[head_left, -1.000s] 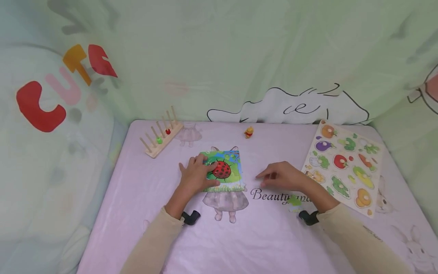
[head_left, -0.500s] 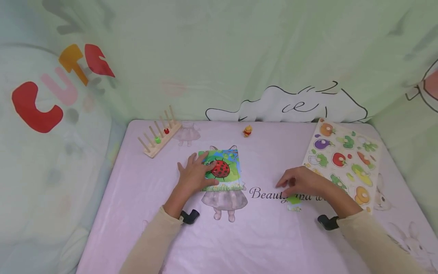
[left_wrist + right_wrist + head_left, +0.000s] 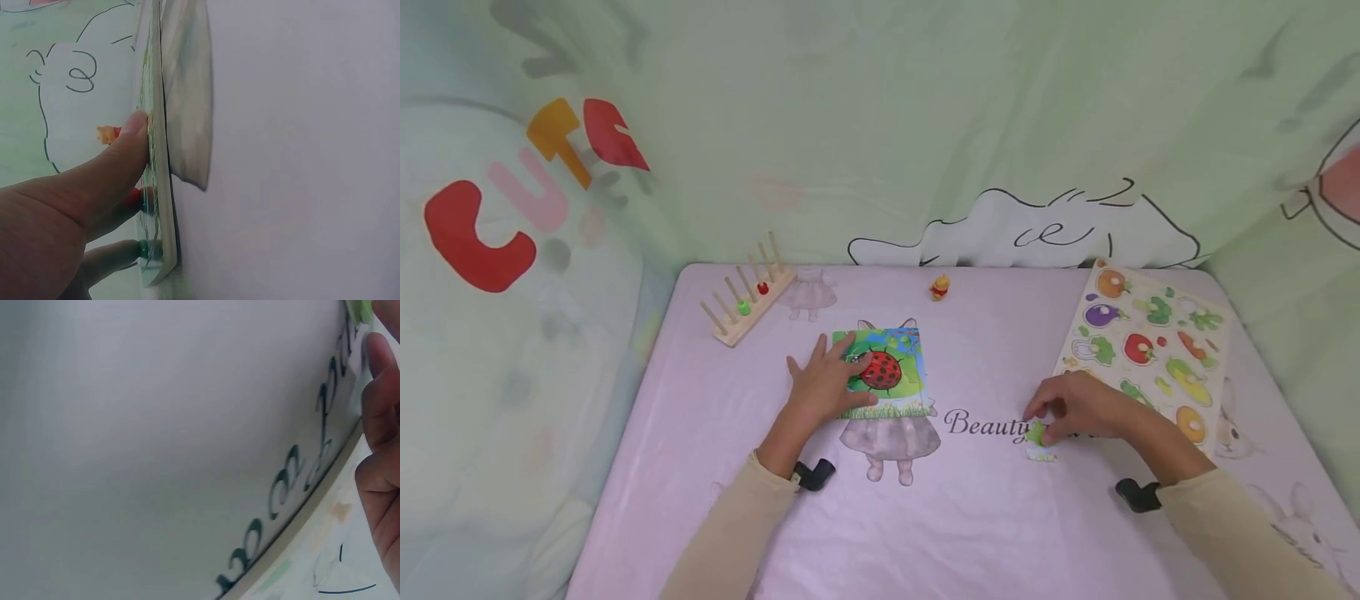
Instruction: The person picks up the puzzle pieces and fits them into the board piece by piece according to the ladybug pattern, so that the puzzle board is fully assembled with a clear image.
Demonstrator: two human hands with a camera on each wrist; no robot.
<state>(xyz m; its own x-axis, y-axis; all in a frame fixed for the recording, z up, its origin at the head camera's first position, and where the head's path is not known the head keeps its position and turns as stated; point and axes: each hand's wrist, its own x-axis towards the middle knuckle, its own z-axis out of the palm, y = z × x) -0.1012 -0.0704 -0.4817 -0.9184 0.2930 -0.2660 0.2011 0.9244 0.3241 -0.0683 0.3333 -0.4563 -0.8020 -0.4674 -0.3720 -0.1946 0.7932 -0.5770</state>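
In the head view, my left hand rests with spread fingers on the left part of a ladybug jigsaw puzzle. The left wrist view shows the puzzle board edge-on, with the thumb and other fingertips touching its face. Off to the right, my right hand has its thumb and index finger on either side of a small green puzzle piece lying on the cloth, and pinches it. Only a bit of this piece shows at the top corner of the right wrist view; the fingertips partly hide it.
A wooden peg rack with a green and a red bead stands at the back left. Near the back edge sits a small yellow bear figure. Beyond the right hand lies a vegetable peg-puzzle board. A pink printed cloth covers the table.
My right hand has moved right and toward me, from beside the ladybug puzzle to the small green piece, and its fingers have closed on it. The left hand has stayed in place.
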